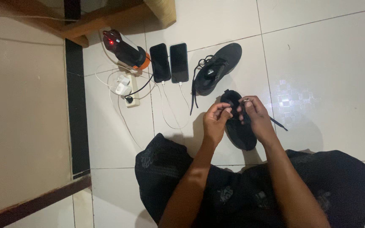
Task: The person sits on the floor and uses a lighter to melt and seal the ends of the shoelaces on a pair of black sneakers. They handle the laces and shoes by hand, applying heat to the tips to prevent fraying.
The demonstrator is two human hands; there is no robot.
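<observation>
My left hand (215,120) and right hand (255,114) pinch the laces of the black shoe (238,122), toe pointing toward me, near the second shoe (217,67).

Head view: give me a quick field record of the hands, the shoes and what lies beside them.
left hand: fingers on the laces of the near shoe
right hand: pinching a lace on the same shoe
near shoe: black, on the white tile floor between the hands
far shoe: black, laces loose, untouched
phones: two, dark screens, white cables attached
power strip: white, with plugs in it
torch: black and orange, red light on
</observation>
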